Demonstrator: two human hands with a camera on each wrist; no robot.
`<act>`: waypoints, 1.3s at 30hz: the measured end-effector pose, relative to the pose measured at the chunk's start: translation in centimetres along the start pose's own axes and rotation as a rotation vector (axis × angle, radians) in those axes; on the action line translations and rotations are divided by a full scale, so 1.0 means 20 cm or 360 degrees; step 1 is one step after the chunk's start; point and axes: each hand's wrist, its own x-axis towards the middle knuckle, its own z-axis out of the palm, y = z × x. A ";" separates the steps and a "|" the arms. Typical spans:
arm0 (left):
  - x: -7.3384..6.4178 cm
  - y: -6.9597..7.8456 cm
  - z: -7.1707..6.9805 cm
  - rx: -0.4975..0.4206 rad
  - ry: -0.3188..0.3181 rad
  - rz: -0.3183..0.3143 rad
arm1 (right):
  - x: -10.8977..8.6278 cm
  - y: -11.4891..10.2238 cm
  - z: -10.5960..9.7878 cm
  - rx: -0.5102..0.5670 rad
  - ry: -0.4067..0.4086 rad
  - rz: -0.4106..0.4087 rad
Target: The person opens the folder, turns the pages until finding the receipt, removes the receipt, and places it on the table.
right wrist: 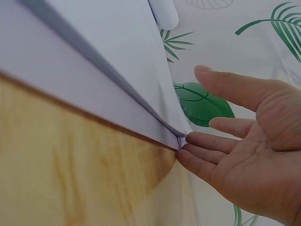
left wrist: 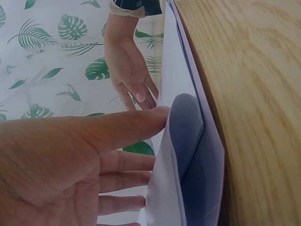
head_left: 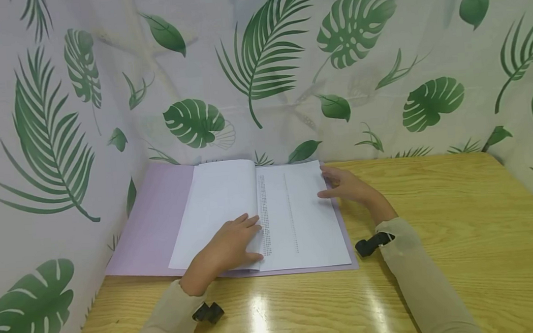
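Note:
A document with a lilac cover lies open on the wooden table. Its left page looks blank, while the right page bears narrow columns of small print. My left hand rests on the turned left page beside the fold, fingers extended. In the left wrist view the turned sheets bulge in a loop at the fold under the thumb. At the far right corner, my right hand touches the document's edge with its fingertips, thumb held apart. The right wrist view shows these fingertips against the paper corner.
The wooden table extends to the right of the document and in front of it. A pale cloth with green leaf prints hangs behind the table and along its left side. Black wrist cameras sit at both cuffs.

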 end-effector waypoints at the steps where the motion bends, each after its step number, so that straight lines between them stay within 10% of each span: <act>1: 0.00 0.00 0.00 -0.0001 0.0001 0.0000 | 0.00 0.00 0.00 0.0009 0.0008 0.0005; 39: 0.00 0.00 0.00 0.0002 -0.0006 0.0009 | -0.02 -0.02 -0.01 0.0140 0.0067 -0.0097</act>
